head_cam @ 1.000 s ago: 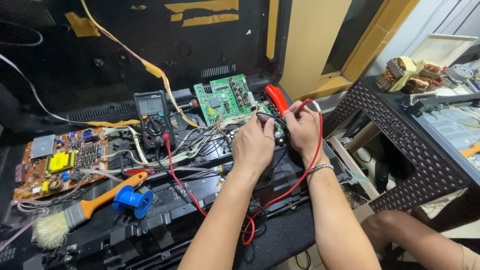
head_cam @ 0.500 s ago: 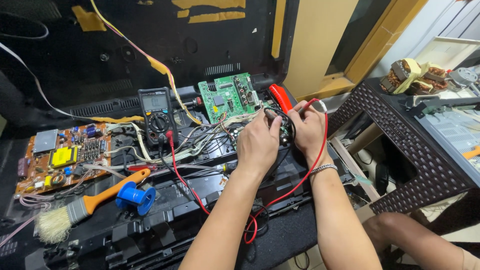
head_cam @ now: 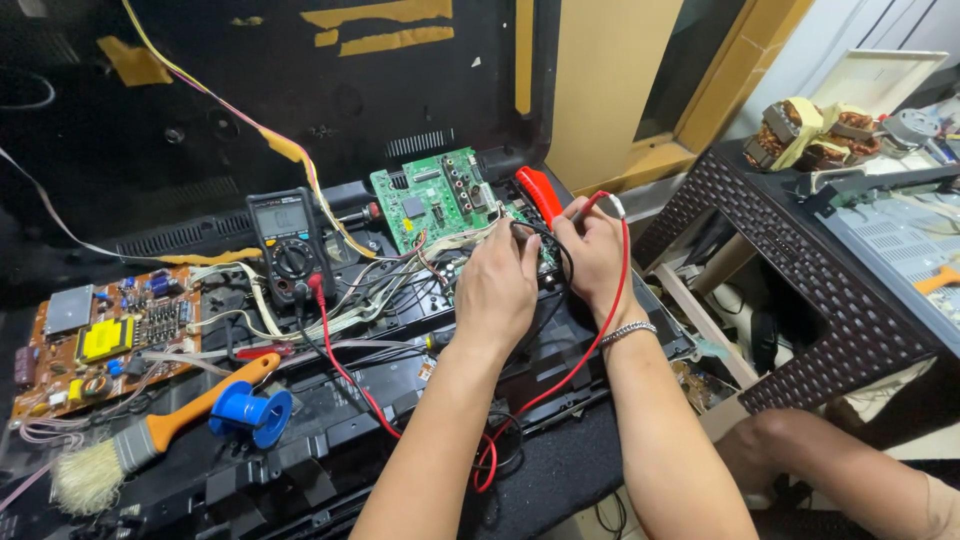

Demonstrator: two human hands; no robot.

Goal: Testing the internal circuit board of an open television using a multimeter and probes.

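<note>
My left hand (head_cam: 497, 285) rests knuckles-up on the green circuit board (head_cam: 440, 205), fingers curled narrow around the black test lead (head_cam: 545, 240); the probe tip itself is hidden under my fingers. Just beside it, my right hand (head_cam: 592, 255) pinches the red probe (head_cam: 590, 207), fingers closed tight on its shaft, and the red lead (head_cam: 560, 385) loops from there down past my wrist and bracelet (head_cam: 628, 331). Both hands sit on the near right corner of the board, almost touching each other.

Left of my fingers and nearer to me lie a blue spool (head_cam: 250, 412) and an orange-handled brush (head_cam: 150, 440), side by side on the black panel (head_cam: 330, 450). Further left is a brown circuit board (head_cam: 95, 340) with a yellow block on it. Just beyond that, left of my left hand, stands a black multimeter (head_cam: 288, 243), with a red plug seated in its lower edge.

Everything lies on an opened black chassis, tangled with pale wires. To the right of my fingers stands a dark woven plastic table (head_cam: 800, 290) carrying a copper-wound transformer (head_cam: 800, 132). Beyond my fingers, a black back cover (head_cam: 300, 90) patched with yellow tape leans upright.
</note>
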